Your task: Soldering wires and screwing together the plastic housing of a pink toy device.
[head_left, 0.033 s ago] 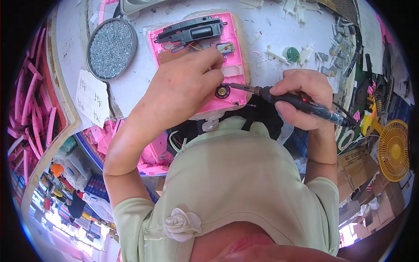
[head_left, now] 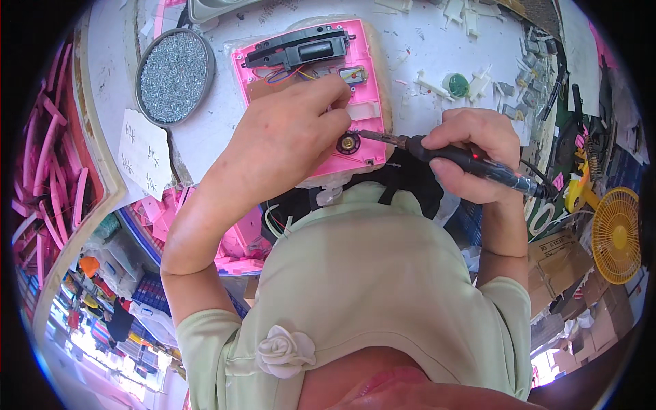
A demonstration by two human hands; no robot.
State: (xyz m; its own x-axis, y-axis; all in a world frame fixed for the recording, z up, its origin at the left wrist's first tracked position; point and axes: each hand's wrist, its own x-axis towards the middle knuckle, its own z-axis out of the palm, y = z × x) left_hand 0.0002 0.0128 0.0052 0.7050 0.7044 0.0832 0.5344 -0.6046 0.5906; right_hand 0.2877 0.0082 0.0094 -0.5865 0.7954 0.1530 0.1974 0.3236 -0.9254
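Note:
A pink plastic casing (head_left: pixel 369 51) lies on the table in front of me. It carries a black plastic unit (head_left: pixel 307 49), thin coloured wires and a small round black speaker (head_left: pixel 348 143). My left hand (head_left: pixel 297 123) rests over its middle with the fingers closed in a pinch; whatever they hold is hidden. In my right hand (head_left: pixel 478 147) is a soldering iron (head_left: pixel 465 160), gripped by its black handle, which shows a red light. Its tip reaches left to the inside of the casing, just above the speaker and close to my left fingers.
At the left stands a round dish (head_left: pixel 174 75) full of small screws, above a torn paper (head_left: pixel 145 154). White plastic pieces, a green round piece (head_left: pixel 456 85) and small metal parts (head_left: pixel 526 82) lie to the right. Pink strips (head_left: pixel 51 164) are heaped far left; a yellow fan (head_left: pixel 617 234) stands right.

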